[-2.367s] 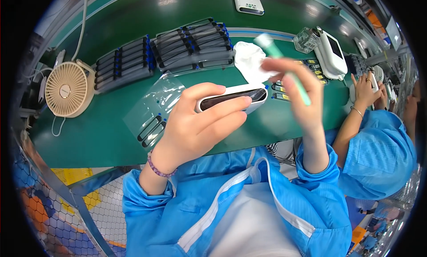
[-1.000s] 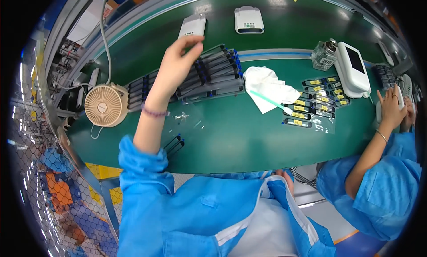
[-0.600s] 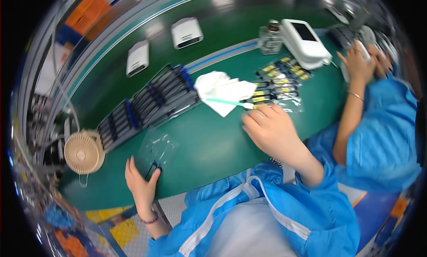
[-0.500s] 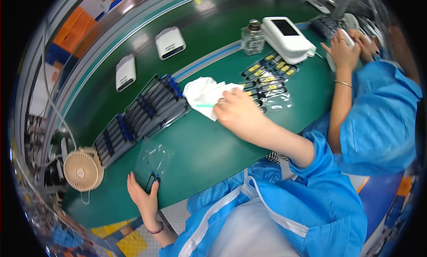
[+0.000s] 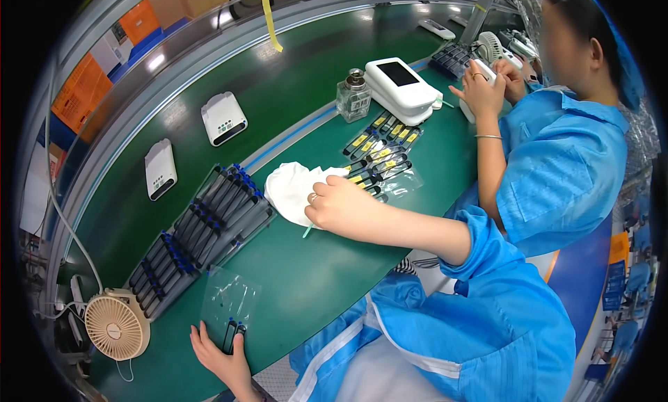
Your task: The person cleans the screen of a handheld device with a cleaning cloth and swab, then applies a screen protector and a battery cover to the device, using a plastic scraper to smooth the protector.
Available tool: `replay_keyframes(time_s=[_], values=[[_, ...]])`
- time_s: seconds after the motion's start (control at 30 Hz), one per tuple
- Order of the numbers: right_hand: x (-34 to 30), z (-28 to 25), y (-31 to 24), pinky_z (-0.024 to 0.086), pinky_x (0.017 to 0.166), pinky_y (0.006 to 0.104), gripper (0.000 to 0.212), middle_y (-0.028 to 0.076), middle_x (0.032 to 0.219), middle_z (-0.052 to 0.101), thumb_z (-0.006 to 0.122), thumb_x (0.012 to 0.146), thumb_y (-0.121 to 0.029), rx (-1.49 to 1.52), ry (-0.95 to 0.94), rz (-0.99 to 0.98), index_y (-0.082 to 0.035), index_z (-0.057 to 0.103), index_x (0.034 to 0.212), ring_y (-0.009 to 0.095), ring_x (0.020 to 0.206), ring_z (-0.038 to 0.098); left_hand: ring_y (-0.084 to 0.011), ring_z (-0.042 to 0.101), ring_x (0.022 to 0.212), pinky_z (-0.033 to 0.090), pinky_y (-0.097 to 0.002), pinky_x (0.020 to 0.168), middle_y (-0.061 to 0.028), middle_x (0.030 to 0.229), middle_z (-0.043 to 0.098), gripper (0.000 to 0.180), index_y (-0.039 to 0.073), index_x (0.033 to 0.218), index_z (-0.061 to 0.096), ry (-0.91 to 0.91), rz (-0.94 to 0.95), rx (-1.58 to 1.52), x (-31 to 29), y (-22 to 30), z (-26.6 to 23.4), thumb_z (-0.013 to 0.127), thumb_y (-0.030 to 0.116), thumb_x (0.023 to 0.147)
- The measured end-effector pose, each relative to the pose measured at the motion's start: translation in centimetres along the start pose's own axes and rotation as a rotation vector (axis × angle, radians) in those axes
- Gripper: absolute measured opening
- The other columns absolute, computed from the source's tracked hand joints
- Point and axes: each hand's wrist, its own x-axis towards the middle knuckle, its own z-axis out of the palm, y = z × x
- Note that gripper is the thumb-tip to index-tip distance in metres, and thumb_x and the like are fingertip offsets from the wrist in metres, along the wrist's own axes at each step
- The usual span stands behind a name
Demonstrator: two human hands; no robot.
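Observation:
My right hand (image 5: 342, 206) is closed, fingers pinched round a thin green stick (image 5: 307, 231) whose end sticks out below them. It rests at the edge of a crumpled white cloth (image 5: 291, 190). My left hand (image 5: 221, 359) lies open on the green table, fingers spread, its thumb beside a pair of small black strips (image 5: 234, 332). These strips are at the near end of a clear plastic sheet or bag (image 5: 233, 298). Beyond my right hand are several black strips with yellow labels (image 5: 390, 141), partly on clear plastic.
Black trays (image 5: 202, 224) of dark strips with blue ends stand left of the cloth, near a beige fan (image 5: 117, 329). A glass bottle (image 5: 353, 99) and a white device with a dark screen (image 5: 399, 89) sit farther back. At right, a co-worker (image 5: 557, 165) holds a white device.
The view has shifted, so the table appears lower and farther left. The green stick has turned from lying sideways to pointing down toward me. My left hand stays by the black strips.

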Motion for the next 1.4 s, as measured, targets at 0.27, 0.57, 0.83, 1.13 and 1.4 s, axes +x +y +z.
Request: replay_keyframes(time_s=[0.27,0.57,0.83,1.13,1.4], values=[[-1.8,0.7,1.1,0.041,0.059,0.0280,0.011,0.002,0.074,0.052,0.054,0.063,-0.011,0.046,0.096,0.011,-0.008,0.050,0.073,0.017,0.070,0.052,-0.0318,0.025,0.125,0.017,-0.0441,0.102,-0.0143,0.133,0.032,0.071,0.006,0.126,0.036,-0.002,0.029,0.024,0.3,0.2,0.4,0.067,0.022,0.064],[-4.0,-1.2,19.0,0.040,0.084,0.0444,0.081,0.018,0.123,0.042,0.063,0.062,-0.053,-0.183,0.195,1.146,-0.014,0.035,0.127,0.037,0.105,0.047,-0.0330,0.027,0.124,0.019,-0.0434,0.102,-0.0143,0.131,0.035,0.078,0.003,0.128,0.032,0.054,0.049,-0.037,0.4,0.3,0.5,0.069,0.026,0.064],[-5.5,-0.3,21.1,0.041,0.085,0.0452,0.096,0.022,0.117,0.048,0.069,0.051,-0.047,0.097,0.029,1.411,-0.011,0.030,0.131,0.036,0.105,0.050,-0.0333,0.026,0.124,0.019,-0.0437,0.102,-0.0154,0.131,0.034,0.077,0.003,0.128,0.033,0.057,0.038,-0.047,-0.1,0.0,0.3,0.069,0.023,0.063],[-3.6,-5.5,1.2,0.044,0.083,0.0491,0.106,0.032,0.125,0.029,0.072,0.055,-0.039,2.819,0.266,0.181,0.000,0.013,0.134,0.042,0.103,0.046,-0.0258,0.048,0.102,0.036,-0.0347,0.090,-0.0133,0.108,0.052,0.046,-0.001,0.110,0.051,0.153,0.311,-0.692,2.6,7.3,-2.9,0.062,0.021,0.072],[-1.6,-4.6,-7.1,0.043,0.084,0.0408,0.084,0.027,0.119,0.042,0.066,0.060,-0.029,2.735,-0.372,0.378,0.005,0.029,0.127,0.036,0.102,0.050,-0.0100,0.046,0.058,0.034,-0.0209,0.050,-0.0056,0.072,0.053,0.020,-0.001,0.088,0.061,-0.325,0.435,-0.945,5.1,13.5,-5.3,0.062,0.015,0.075]])
